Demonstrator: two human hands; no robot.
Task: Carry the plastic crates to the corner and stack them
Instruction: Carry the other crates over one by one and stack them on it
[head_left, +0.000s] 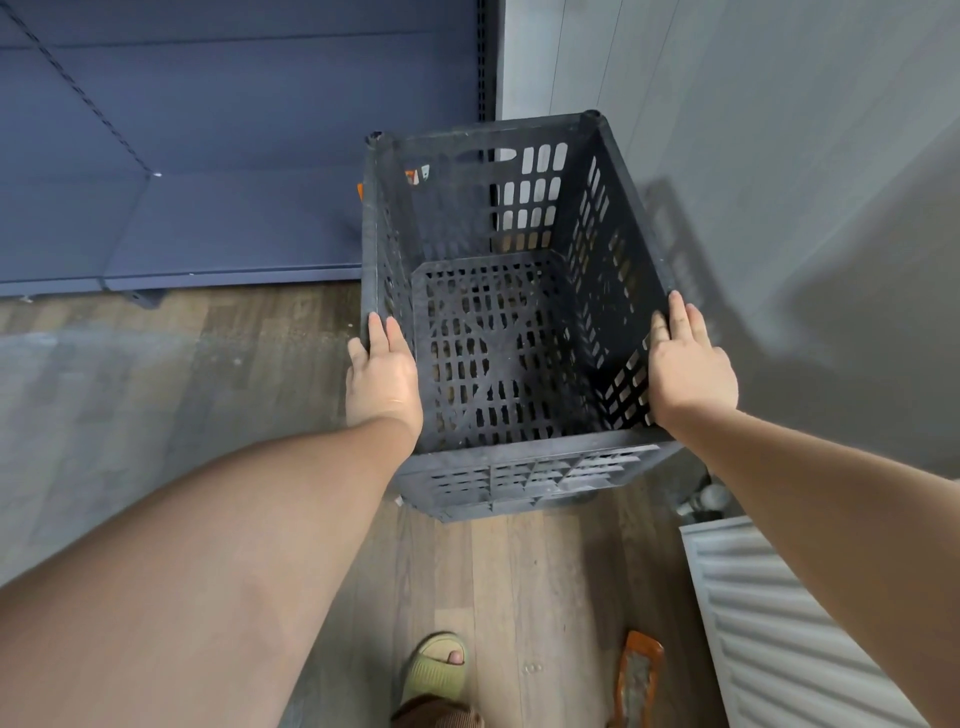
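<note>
A dark grey slatted plastic crate (498, 332) stands open side up in the corner where the blue shelving meets the grey wall. My left hand (384, 374) lies flat against its left rim with the fingers straight. On the right rim my right hand (691, 364) presses the same way, so the crate sits between both palms. Below the near rim a slatted dark panel (524, 480) shows; I cannot tell whether it is this crate's own wall or another crate beneath it. The thumbs are hidden.
Blue metal shelving (171, 218) fills the back left, and a grey wall (779, 156) runs along the right. A white ribbed panel (789, 623) leans at the lower right, beside an orange object (639, 675) on the wood floor. My foot in a green slipper (436, 670) is below the crate.
</note>
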